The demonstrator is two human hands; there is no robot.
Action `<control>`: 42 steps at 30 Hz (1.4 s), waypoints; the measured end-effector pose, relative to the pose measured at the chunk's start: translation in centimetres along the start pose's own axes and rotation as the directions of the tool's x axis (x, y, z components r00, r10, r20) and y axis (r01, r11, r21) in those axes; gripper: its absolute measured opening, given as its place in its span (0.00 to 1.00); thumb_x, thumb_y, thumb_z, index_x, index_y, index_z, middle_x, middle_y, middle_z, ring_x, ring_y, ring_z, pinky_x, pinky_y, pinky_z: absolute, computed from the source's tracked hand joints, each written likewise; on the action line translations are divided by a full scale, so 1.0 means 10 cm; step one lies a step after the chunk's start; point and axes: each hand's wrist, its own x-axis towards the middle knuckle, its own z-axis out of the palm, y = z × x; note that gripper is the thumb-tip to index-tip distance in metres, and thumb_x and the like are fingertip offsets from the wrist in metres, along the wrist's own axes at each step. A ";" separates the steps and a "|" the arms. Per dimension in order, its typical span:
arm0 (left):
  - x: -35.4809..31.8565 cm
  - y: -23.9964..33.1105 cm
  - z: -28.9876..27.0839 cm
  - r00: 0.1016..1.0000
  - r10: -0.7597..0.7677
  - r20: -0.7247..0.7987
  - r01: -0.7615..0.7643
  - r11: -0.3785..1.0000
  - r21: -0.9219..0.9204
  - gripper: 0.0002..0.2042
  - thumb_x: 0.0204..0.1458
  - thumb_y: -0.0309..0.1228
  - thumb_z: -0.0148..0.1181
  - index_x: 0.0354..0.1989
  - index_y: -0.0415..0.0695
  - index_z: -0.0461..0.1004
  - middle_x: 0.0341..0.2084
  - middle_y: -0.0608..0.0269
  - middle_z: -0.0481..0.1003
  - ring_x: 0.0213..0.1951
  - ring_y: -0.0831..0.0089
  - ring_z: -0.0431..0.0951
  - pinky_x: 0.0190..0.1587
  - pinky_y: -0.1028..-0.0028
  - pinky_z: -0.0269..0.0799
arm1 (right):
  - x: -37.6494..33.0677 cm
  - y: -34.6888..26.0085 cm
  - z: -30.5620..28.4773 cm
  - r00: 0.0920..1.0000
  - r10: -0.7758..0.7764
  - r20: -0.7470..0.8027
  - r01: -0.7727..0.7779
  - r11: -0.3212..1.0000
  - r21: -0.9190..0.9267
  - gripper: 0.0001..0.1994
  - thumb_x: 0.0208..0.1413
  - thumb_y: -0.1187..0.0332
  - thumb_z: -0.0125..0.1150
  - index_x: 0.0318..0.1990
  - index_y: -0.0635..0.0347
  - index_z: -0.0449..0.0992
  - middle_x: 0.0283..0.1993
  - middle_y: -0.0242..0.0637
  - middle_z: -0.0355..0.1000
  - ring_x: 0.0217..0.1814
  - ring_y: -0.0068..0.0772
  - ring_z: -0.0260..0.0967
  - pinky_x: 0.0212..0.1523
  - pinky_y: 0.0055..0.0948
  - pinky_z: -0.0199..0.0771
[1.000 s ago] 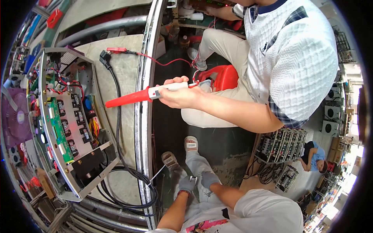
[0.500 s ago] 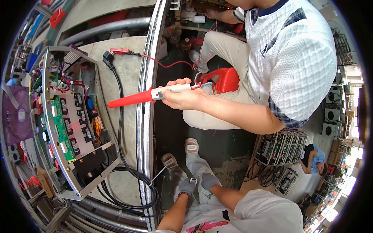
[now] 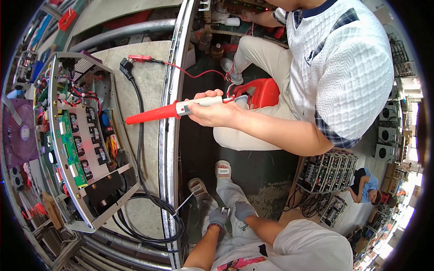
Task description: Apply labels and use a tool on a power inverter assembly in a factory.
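My left hand (image 3: 219,216), in a grey glove, is over my left thigh with its fingers closed round a small whitish piece (image 3: 225,210), too small to name. My right hand (image 3: 244,211), also gloved in grey, rests on my right thigh with nothing visible in it; its fingers appear loosely laid out. Ahead of me a seated co-worker's bare hand (image 3: 210,109) grips a test probe (image 3: 153,114) with a long red cone and a pale handle. The probe's tip points at an open metal chassis (image 3: 113,101) with circuit boards, standing on the bench at left.
A black power cable (image 3: 140,153) lies coiled on the bench (image 3: 151,90), with a white tie reaching past the metal edge (image 3: 168,135). A red clip (image 3: 139,58) with a red lead is by the plug. The co-worker sits on a red stool (image 3: 264,94). Racked units (image 3: 326,171) stand right.
The co-worker's upper body and arm have shifted very slightly to the right. The probe stays almost in place, and my hands have not visibly moved.
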 end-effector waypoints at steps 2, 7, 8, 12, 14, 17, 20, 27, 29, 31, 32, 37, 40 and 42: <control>-0.01 0.01 0.00 1.000 -0.021 0.005 0.021 1.000 0.006 0.18 0.50 0.43 0.49 0.41 0.43 0.75 0.38 0.43 0.75 0.43 0.45 0.74 0.47 0.56 0.69 | 0.01 0.01 0.01 1.000 -0.009 -0.012 0.009 1.000 0.001 0.17 0.51 0.63 0.47 0.47 0.58 0.69 0.50 0.49 0.70 0.52 0.49 0.69 0.51 0.42 0.69; -0.02 0.07 -0.04 1.000 -0.015 0.006 0.015 1.000 0.004 0.18 0.50 0.43 0.50 0.42 0.43 0.75 0.38 0.42 0.75 0.43 0.45 0.74 0.48 0.56 0.69 | 0.02 0.00 -0.01 0.998 -0.002 0.070 0.002 1.000 0.004 0.18 0.54 0.64 0.46 0.52 0.58 0.67 0.57 0.53 0.65 0.56 0.51 0.67 0.52 0.43 0.70; -0.03 0.07 -0.05 0.999 -0.032 0.012 0.032 0.999 0.018 0.18 0.50 0.43 0.50 0.42 0.43 0.75 0.38 0.42 0.75 0.43 0.45 0.74 0.48 0.56 0.69 | 0.01 0.00 -0.01 1.000 -0.007 0.013 0.007 1.000 -0.005 0.17 0.52 0.64 0.47 0.49 0.58 0.68 0.54 0.51 0.68 0.54 0.50 0.68 0.52 0.42 0.69; -0.03 0.09 -0.06 0.999 -0.030 0.012 0.030 1.000 0.007 0.18 0.50 0.43 0.50 0.42 0.44 0.75 0.38 0.42 0.75 0.43 0.44 0.74 0.48 0.56 0.69 | 0.00 -0.01 -0.03 1.000 0.003 -0.001 -0.003 1.000 0.024 0.17 0.51 0.62 0.48 0.47 0.58 0.70 0.50 0.49 0.70 0.52 0.49 0.69 0.51 0.42 0.69; -0.03 0.08 -0.06 0.999 -0.040 0.020 0.041 0.999 -0.005 0.18 0.50 0.43 0.50 0.42 0.44 0.75 0.38 0.42 0.75 0.43 0.44 0.74 0.48 0.56 0.69 | 0.00 -0.01 -0.03 1.000 -0.019 -0.006 0.019 1.000 0.012 0.17 0.51 0.62 0.48 0.47 0.58 0.70 0.50 0.49 0.70 0.52 0.49 0.69 0.51 0.42 0.69; -0.03 0.07 -0.05 1.000 -0.027 0.015 0.027 1.000 -0.011 0.18 0.51 0.44 0.50 0.42 0.44 0.75 0.37 0.42 0.75 0.43 0.44 0.74 0.47 0.56 0.69 | 0.00 0.00 -0.03 1.000 -0.027 -0.006 0.027 1.000 0.004 0.17 0.51 0.62 0.48 0.48 0.58 0.69 0.50 0.49 0.70 0.52 0.49 0.69 0.52 0.42 0.69; -0.02 0.05 -0.03 1.000 -0.020 0.010 0.020 1.000 0.010 0.18 0.51 0.43 0.50 0.42 0.44 0.75 0.37 0.42 0.75 0.43 0.44 0.74 0.47 0.56 0.69 | 0.01 0.00 -0.02 1.000 -0.025 -0.005 0.025 1.000 0.000 0.17 0.51 0.62 0.48 0.48 0.58 0.69 0.50 0.49 0.70 0.52 0.49 0.69 0.52 0.42 0.69; -0.02 0.02 0.02 1.000 0.017 -0.008 -0.017 1.000 -0.004 0.18 0.51 0.43 0.50 0.42 0.44 0.76 0.37 0.43 0.75 0.43 0.46 0.75 0.47 0.56 0.69 | 0.03 0.01 0.03 1.000 -0.006 -0.005 0.006 0.999 -0.036 0.17 0.52 0.63 0.48 0.48 0.58 0.70 0.49 0.49 0.70 0.53 0.49 0.69 0.52 0.41 0.69; -0.02 0.03 0.02 1.000 -0.005 -0.017 0.004 1.000 -0.010 0.18 0.51 0.44 0.51 0.42 0.43 0.76 0.37 0.43 0.76 0.43 0.46 0.75 0.47 0.57 0.69 | 0.04 0.02 0.03 1.000 -0.019 -0.012 0.019 1.000 0.011 0.17 0.52 0.63 0.48 0.47 0.59 0.70 0.49 0.49 0.71 0.53 0.49 0.69 0.52 0.41 0.69; -0.03 0.04 0.01 1.000 0.023 -0.016 -0.023 1.000 -0.010 0.18 0.51 0.44 0.51 0.42 0.43 0.76 0.37 0.43 0.76 0.43 0.47 0.75 0.47 0.57 0.69 | 0.03 0.03 0.02 1.000 -0.018 -0.002 0.018 0.998 0.067 0.16 0.52 0.64 0.48 0.47 0.59 0.71 0.49 0.49 0.71 0.53 0.49 0.69 0.52 0.41 0.69; -0.03 0.04 0.00 1.000 0.010 -0.007 -0.011 0.999 -0.037 0.18 0.50 0.43 0.51 0.41 0.43 0.76 0.37 0.44 0.76 0.43 0.47 0.75 0.47 0.57 0.69 | 0.03 0.03 0.02 1.000 -0.024 0.011 0.023 0.999 0.039 0.16 0.53 0.65 0.47 0.48 0.57 0.71 0.51 0.49 0.70 0.54 0.49 0.69 0.51 0.42 0.70; -0.04 0.05 -0.04 0.999 0.053 -0.002 -0.053 0.997 0.047 0.19 0.50 0.43 0.50 0.42 0.43 0.75 0.39 0.45 0.76 0.44 0.46 0.74 0.47 0.56 0.69 | 0.02 0.01 0.00 0.999 -0.006 0.039 0.004 0.999 0.046 0.16 0.54 0.66 0.45 0.48 0.56 0.71 0.53 0.47 0.70 0.54 0.47 0.69 0.51 0.42 0.70; -0.04 0.05 -0.06 1.000 0.023 -0.012 -0.023 0.998 0.056 0.19 0.50 0.44 0.49 0.43 0.43 0.75 0.40 0.44 0.75 0.45 0.46 0.73 0.48 0.56 0.68 | 0.01 0.01 -0.01 1.000 -0.009 0.026 0.008 0.999 0.033 0.15 0.54 0.66 0.45 0.48 0.56 0.71 0.53 0.46 0.70 0.54 0.47 0.70 0.51 0.42 0.69; -0.05 0.04 -0.06 1.000 0.025 -0.008 -0.025 0.998 0.051 0.19 0.50 0.44 0.50 0.43 0.43 0.75 0.40 0.44 0.75 0.45 0.46 0.73 0.48 0.56 0.68 | 0.00 0.01 -0.01 1.000 -0.022 0.014 0.022 0.999 0.026 0.16 0.53 0.65 0.45 0.48 0.58 0.70 0.50 0.49 0.71 0.52 0.47 0.70 0.51 0.42 0.69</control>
